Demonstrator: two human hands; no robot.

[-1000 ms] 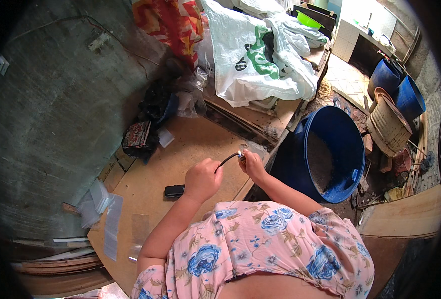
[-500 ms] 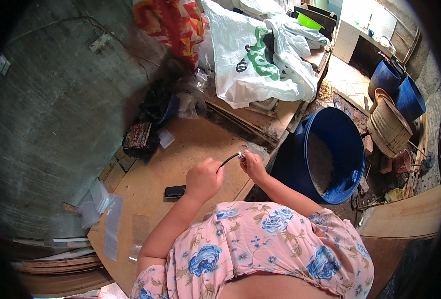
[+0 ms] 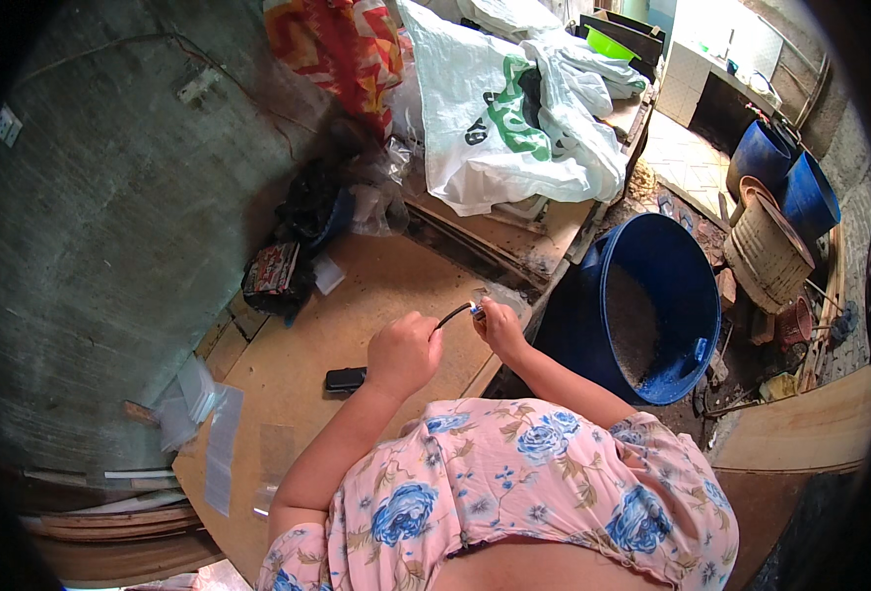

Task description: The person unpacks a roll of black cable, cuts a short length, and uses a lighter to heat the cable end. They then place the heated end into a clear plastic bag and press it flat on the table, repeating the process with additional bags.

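Observation:
A short black cable (image 3: pixel 452 315) bends up between my two hands above the wooden table (image 3: pixel 357 281). My left hand (image 3: pixel 405 355) is closed around its lower end, which the fist hides. At the other end, where a small white and blue bit shows, the fingers of my right hand (image 3: pixel 501 327) are pinched together. Exactly what they grip there is too small to make out. On the tabletop just left of my left wrist lies a small black oblong object (image 3: pixel 345 380). A clear plastic piece (image 3: pixel 502 299) lies behind my right hand.
Right of the table stands a big blue drum (image 3: pixel 608 325) with dark stuff inside. White sacks (image 3: pixel 514 118) cover a raised surface at the back. A black bag (image 3: pixel 283 276) and clear plastic sheets (image 3: pixel 197 389) sit along the left wall. More blue barrels (image 3: pixel 761 158) stand far right.

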